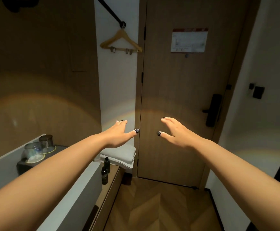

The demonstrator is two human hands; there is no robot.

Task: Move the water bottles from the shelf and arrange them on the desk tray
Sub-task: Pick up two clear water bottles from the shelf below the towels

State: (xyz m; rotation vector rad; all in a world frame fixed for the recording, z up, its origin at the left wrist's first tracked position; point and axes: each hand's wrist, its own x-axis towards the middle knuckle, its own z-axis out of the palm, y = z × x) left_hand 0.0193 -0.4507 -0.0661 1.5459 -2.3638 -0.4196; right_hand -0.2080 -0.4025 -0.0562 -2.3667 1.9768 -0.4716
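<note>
Both arms reach forward toward the door. The left hand and the right hand hang in the air in front of it, fingers nearly straight and spread, palms down, holding nothing and touching nothing.

Two small dark bottles stand upright on a low wooden shelf to the left of the door, below the left hand. One sits just in front of the other, and both are just beside a stack of folded white towels. Whether these are the water bottles the task means cannot be told; they are dark and small, and their labels are too blurred to read.

Further left of the door, on a raised surface, two upturned glasses rest on a dark tray, which is probably the destination.

If filled, the bottles should feel modestly heavy for their size, with stiff walls, probably smooth plastic. They are narrow and could tip against one another, so each is best taken round the middle of the body, below the cap, thumb opposite the fingers, and lifted straight up. The nearer one should come first, to avoid knocking it while reaching behind. The glasses on the tray are fragile and want a gentle approach when setting bottles down.
</note>
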